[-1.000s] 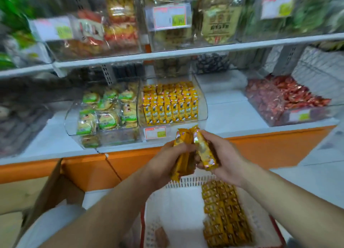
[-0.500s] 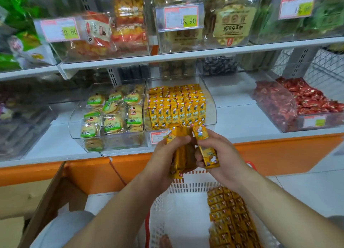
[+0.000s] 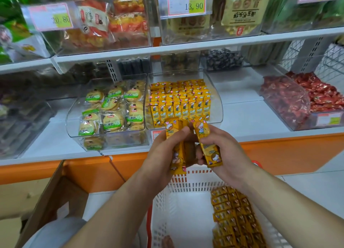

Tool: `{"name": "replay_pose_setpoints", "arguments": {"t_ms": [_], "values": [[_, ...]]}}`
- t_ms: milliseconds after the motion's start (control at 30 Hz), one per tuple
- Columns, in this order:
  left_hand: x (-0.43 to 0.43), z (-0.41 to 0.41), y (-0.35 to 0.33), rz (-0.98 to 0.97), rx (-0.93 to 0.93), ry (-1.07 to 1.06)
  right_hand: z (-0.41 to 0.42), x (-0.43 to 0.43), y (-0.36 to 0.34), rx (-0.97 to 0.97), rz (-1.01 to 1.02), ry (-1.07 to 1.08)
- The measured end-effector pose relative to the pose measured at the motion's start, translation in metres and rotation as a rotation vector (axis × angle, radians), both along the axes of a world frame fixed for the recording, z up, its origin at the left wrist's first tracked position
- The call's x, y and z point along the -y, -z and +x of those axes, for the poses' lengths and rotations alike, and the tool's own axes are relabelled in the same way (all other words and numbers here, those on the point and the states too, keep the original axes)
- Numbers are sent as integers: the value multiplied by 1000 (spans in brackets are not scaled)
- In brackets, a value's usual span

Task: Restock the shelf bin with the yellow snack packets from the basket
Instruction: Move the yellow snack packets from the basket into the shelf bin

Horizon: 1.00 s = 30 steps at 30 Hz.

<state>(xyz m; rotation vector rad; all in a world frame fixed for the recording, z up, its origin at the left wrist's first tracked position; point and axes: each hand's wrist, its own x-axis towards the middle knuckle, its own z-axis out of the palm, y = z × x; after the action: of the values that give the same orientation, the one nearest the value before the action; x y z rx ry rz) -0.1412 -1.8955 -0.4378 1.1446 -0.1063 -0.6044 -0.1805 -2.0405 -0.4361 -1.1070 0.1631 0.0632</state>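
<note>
In front of and just below the clear shelf bin (image 3: pixel 216 106) lined with yellow snack packets (image 3: pixel 178 106), a person's left hand (image 3: pixel 160 154) grips a bundle (image 3: pixel 176 160) while the right hand (image 3: pixel 225 151) pinches a single packet (image 3: pixel 207 147), the white basket (image 3: pixel 186 182) of more lower still.

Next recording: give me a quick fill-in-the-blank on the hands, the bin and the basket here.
1. The left hand and the right hand both hold ____ snack packets.
2. The spare packets in the basket lie along its ____ side.
3. The biscuits to the left of the shelf bin carry ____ labels.
4. The price tag above the shelf bin reads ____.

Missing words: yellow; right; green; 13.90
</note>
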Motion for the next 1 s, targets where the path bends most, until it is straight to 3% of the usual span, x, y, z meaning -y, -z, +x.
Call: {"name": "replay_pose_setpoints", "arguments": {"t_ms": [333,567,867,1000], "values": [[-4,2,-2,108,12,-66,-5,-1,-8,-50,182,7],[-7,2,-6,56,3,-36,-9,-4,-11,-77,221,-30],[-25,8,-12,139,-5,-161,-1,3,-5,-46,-150,123],[-47,18,-19,215,149,-182,15,1,-10,36,-357,132]]}}
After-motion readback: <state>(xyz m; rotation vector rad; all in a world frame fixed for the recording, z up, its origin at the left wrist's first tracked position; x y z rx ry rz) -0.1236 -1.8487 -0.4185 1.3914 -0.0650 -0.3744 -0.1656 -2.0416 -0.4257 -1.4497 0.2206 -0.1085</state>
